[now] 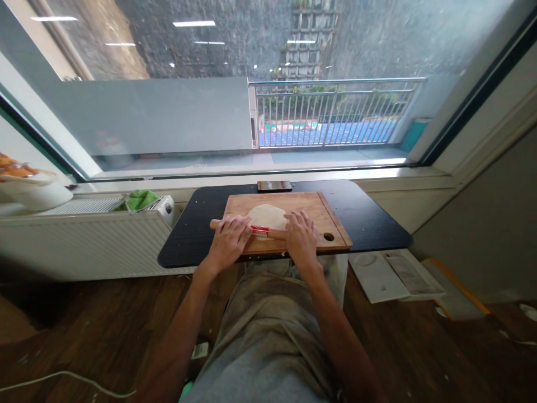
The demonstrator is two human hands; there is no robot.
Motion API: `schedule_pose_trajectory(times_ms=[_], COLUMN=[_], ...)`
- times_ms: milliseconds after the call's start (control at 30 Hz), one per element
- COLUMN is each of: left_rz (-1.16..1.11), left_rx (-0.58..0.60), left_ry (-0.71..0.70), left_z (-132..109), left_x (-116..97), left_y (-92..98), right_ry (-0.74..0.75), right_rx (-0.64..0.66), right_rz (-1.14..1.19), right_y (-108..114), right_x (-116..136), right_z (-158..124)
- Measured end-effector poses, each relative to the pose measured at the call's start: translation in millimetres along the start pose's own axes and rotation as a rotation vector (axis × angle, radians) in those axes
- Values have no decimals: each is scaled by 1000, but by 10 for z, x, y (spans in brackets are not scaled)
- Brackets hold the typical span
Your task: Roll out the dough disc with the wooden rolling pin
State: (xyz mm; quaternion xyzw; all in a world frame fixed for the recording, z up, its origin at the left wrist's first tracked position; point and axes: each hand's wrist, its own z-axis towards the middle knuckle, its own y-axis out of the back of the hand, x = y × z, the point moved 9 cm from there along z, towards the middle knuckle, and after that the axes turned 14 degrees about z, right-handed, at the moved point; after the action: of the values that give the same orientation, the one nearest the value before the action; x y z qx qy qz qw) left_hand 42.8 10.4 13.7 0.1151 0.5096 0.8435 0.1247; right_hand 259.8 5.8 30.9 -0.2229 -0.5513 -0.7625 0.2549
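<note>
A wooden cutting board (323, 215) lies on a small black table (369, 218). On it rests a flat round of pale dough (265, 214). A wooden rolling pin (265, 231) with a red label lies across the dough's near edge. My left hand (229, 239) presses flat on the pin's left part, fingers stretched out. My right hand (300, 236) lies flat over the pin's right part, fingers also extended.
A small dark block (274, 186) sits at the table's far edge by the window. A white radiator (84, 238) with a green cloth (138, 200) stands to the left. Papers (390, 274) lie on the wooden floor at right. A white cable (62, 376) runs along the floor.
</note>
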Motion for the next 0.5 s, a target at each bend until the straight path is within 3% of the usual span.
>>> schedule_pose_trajectory(times_ms=[133,267,500], left_rz=[-22,0,163], left_rx=[58,176,260], left_ry=[84,103,150], left_z=[235,452,737], left_x=[476,699,566], left_y=[-181,-353,-339], right_ry=[-18,-35,-53], right_rx=[40,60,62], right_rz=[1,-24,-63], right_y=[4,-39,-108], right_x=[-13,-35,-109], right_z=[237,495,913])
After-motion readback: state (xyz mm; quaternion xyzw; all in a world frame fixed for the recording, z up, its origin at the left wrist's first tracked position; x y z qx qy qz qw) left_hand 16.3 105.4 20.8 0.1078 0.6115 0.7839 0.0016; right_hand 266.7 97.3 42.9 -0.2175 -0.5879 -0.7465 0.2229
